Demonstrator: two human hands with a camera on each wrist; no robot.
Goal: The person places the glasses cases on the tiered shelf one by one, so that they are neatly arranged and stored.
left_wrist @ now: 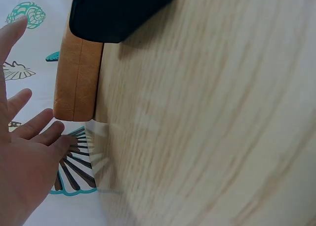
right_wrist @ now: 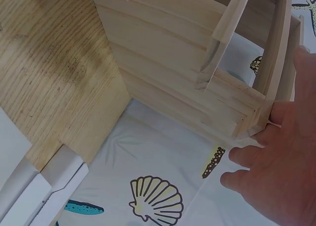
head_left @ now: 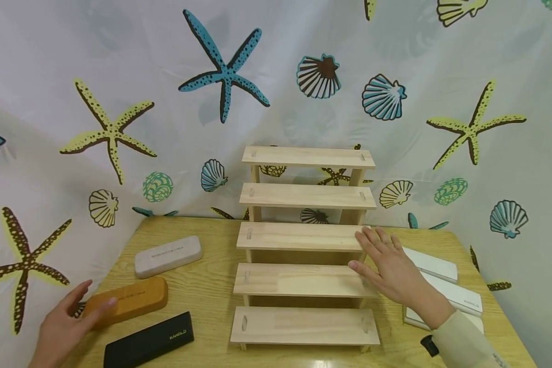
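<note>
A wooden stepped rack [head_left: 303, 235] with several pale shelves stands in the middle of the table. My right hand [head_left: 391, 260] is at its right end, fingers extended over the edge of the middle shelf, holding nothing. On the left, my left hand [head_left: 66, 322] is beside the outer end of an orange-brown glasses case [head_left: 133, 302]. Its thumb overlaps the case in the head view, while the left wrist view has the spread fingers right at the end of the case [left_wrist: 76, 82]. A black case [head_left: 149, 340] lies in front, and a pale grey case [head_left: 167, 256] behind.
Several white boxes [head_left: 455, 294] lie at the right side of the table [head_left: 211, 286], partly behind my right forearm. A small black object [head_left: 429, 346] is near the right sleeve. A cloth [head_left: 276, 117] printed with starfish and shells hangs behind and along the sides.
</note>
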